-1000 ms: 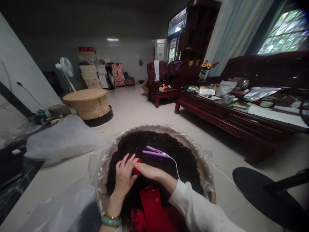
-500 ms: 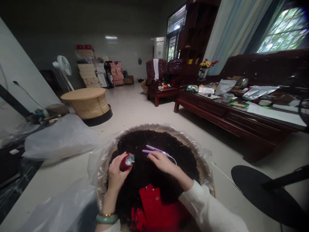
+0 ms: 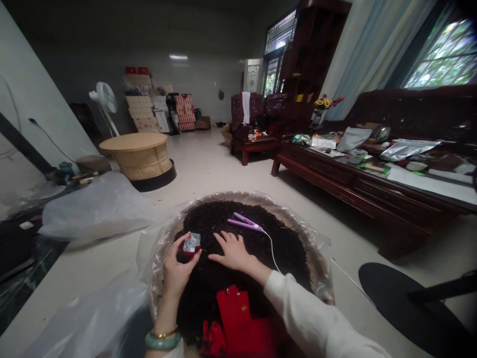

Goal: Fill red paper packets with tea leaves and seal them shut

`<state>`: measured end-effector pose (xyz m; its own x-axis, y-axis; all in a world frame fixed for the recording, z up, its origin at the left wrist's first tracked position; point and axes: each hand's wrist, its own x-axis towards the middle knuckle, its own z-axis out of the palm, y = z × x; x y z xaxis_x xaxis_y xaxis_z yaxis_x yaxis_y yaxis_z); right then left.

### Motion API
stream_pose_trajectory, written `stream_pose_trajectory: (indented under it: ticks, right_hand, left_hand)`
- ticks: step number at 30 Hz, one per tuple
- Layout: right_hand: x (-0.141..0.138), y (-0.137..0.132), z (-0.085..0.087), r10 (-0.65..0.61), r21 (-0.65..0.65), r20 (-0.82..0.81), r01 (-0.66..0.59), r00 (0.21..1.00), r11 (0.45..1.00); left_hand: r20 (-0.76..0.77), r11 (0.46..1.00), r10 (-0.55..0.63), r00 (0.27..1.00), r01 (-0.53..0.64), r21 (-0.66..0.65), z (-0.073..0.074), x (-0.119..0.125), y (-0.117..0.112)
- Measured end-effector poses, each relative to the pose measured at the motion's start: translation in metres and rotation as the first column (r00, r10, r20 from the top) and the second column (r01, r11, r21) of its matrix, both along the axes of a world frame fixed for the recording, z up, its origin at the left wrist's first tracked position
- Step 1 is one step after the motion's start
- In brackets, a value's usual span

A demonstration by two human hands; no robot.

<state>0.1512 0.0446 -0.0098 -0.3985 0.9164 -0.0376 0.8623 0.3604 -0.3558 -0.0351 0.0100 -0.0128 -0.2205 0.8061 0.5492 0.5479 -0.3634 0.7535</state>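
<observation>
A wide round basket (image 3: 320,278), lined with clear plastic, is heaped with dark loose tea leaves (image 3: 261,248). My left hand (image 3: 178,271) pinches a small red packet (image 3: 191,247) with a silvery open top, holding it upright over the leaves. My right hand (image 3: 231,249) lies on the leaves with fingers spread, just right of the packet. A purple sealing clamp (image 3: 244,223) with a white cord rests on the leaves beyond my right hand. A stack of red packets (image 3: 234,313) lies at the near side of the basket.
Crumpled clear plastic sheeting (image 3: 93,209) lies to the left. A round wooden tub (image 3: 137,156) and a fan (image 3: 104,99) stand further back. A long dark wooden table (image 3: 372,179) with bags and dishes runs along the right. A black round base (image 3: 410,303) sits near right.
My hands have come apart. The left hand now holds the packet alone, opening up. The right hand went to the purple clamp, then drew back and settled flat on the leaves.
</observation>
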Motion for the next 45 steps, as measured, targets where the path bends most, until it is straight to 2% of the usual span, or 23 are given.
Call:
stream_pose_trajectory:
  ticks: [4, 6, 9, 14, 16, 18, 19, 21, 22, 24, 26, 27, 28, 30, 32, 34, 36, 41, 45]
  right_hand:
    - [-0.027, -0.002, 0.004, 0.179, 0.143, 0.011, -0.178, 0.984, 0.974]
    - [-0.03, -0.003, 0.003, 0.201, 0.175, 0.035, -0.204, 0.979, 0.963]
    - [-0.025, -0.005, 0.001, 0.154, 0.146, 0.049, -0.16, 0.987, 0.976]
    - [0.001, -0.012, -0.002, 0.228, 0.223, 0.028, -0.229, 0.973, 0.948]
    - [0.015, -0.01, -0.002, 0.202, 0.234, -0.059, -0.183, 0.978, 0.955]
    - [0.026, -0.003, -0.003, 0.121, 0.216, -0.25, -0.066, 0.961, 0.974]
    - [0.03, 0.002, -0.004, 0.067, 0.193, -0.374, 0.007, 0.925, 0.981]
    - [0.034, 0.012, -0.004, -0.051, 0.106, -0.627, 0.151, 0.778, 0.983]
    - [0.034, 0.017, -0.004, -0.115, 0.031, -0.739, 0.205, 0.663, 0.978]
    - [0.031, 0.024, -0.002, -0.281, -0.207, -0.889, 0.232, 0.361, 0.951]
    - [0.029, 0.029, 0.002, -0.485, -0.479, -0.874, 0.109, 0.03, 0.871]
    - [0.028, 0.031, 0.005, -0.574, -0.578, -0.812, 0.008, -0.102, 0.816]
    - [0.027, 0.033, 0.009, -0.641, -0.637, -0.74, -0.096, -0.203, 0.765]
    - [0.027, 0.037, 0.017, -0.701, -0.656, -0.631, -0.254, -0.332, 0.711]
    - [0.026, 0.041, 0.025, -0.688, -0.612, -0.605, -0.318, -0.402, 0.724]
    - [0.022, 0.046, 0.034, -0.635, -0.561, -0.638, -0.302, -0.436, 0.771]
    - [0.015, 0.05, 0.041, -0.574, -0.517, -0.698, -0.254, -0.427, 0.817]
    - [-0.006, 0.047, 0.058, -0.44, -0.412, -0.818, -0.156, -0.369, 0.897]
    - [-0.016, 0.04, 0.066, -0.381, -0.352, -0.883, -0.15, -0.273, 0.924]
  left_hand:
    - [-0.001, 1.0, -0.007, 1.0, 0.007, -0.005, 0.001, 0.0, 0.002]
    - [-0.003, 1.0, -0.012, 1.0, 0.012, -0.013, 0.002, 0.0, 0.003]
    - [0.008, 0.999, -0.02, 1.0, 0.02, -0.034, 0.003, 0.001, 0.002]
    - [0.008, 0.999, -0.03, 1.0, 0.03, -0.039, 0.005, 0.006, -0.001]
    - [0.006, 0.998, -0.039, 0.999, 0.039, -0.043, 0.006, 0.009, -0.001]
    - [0.009, 0.998, -0.043, 0.999, 0.044, -0.053, 0.007, 0.014, 0.0]
    - [0.014, 0.997, -0.049, 0.999, 0.05, -0.058, 0.008, 0.016, 0.0]
    - [0.027, 0.995, -0.07, 0.997, 0.072, -0.071, 0.009, 0.022, 0.002]
    - [0.031, 0.993, -0.082, 0.996, 0.084, -0.079, 0.009, 0.024, 0.003]
    - [0.026, 0.99, -0.103, 0.994, 0.105, -0.093, 0.008, 0.03, 0.005]
    - [0.008, 0.988, -0.112, 0.994, 0.112, -0.107, 0.006, 0.034, 0.008]
    - [-0.002, 0.988, -0.109, 0.994, 0.108, -0.111, 0.005, 0.036, 0.01]
    - [-0.016, 0.989, -0.099, 0.995, 0.097, -0.114, 0.004, 0.038, 0.011]
    - [-0.053, 0.992, -0.057, 0.997, 0.051, -0.117, 0.003, 0.042, 0.015]
    - [-0.092, 0.992, -0.012, 0.996, 0.001, -0.125, 0.002, 0.047, 0.017]
    - [-0.121, 0.99, 0.015, 0.993, -0.032, -0.138, 0.002, 0.051, 0.02]
    - [-0.141, 0.987, 0.038, 0.989, -0.059, -0.151, 0.003, 0.055, 0.022]
    - [-0.174, 0.972, 0.103, 0.979, -0.136, -0.192, 0.005, 0.06, 0.024]
    - [-0.188, 0.958, 0.127, 0.974, -0.17, -0.232, 0.007, 0.059, 0.024]
